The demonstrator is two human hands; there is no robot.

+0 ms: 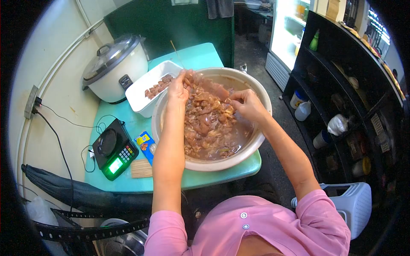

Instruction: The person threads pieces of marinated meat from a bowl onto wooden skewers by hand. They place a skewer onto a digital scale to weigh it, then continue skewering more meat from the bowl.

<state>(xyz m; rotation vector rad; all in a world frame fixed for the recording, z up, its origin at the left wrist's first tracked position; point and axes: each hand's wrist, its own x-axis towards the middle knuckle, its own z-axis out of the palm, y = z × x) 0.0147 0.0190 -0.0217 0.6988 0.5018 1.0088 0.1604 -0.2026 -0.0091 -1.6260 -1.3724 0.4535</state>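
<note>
A large round basin (265, 106) full of raw meat pieces (209, 123) in brown liquid stands on the turquoise table. Over its far left rim my left hand (178, 88) is closed on a thin wooden skewer (174, 48), which points up and away. My right hand (247, 104), above the right part of the basin, has its fingers pinched on a strip of meat (218, 90). The strip stretches between my two hands. Left of the basin, a white rectangular tub (137, 91) holds small pieces of meat.
On the turquoise table (205, 55) are a rice cooker (119, 64), a black scale (113, 147) with a lit display, a blue and yellow packet (146, 144) and a bundle of skewers (141, 168). Black shelves (341, 85) and a light blue plastic chair (356, 205) stand at the right.
</note>
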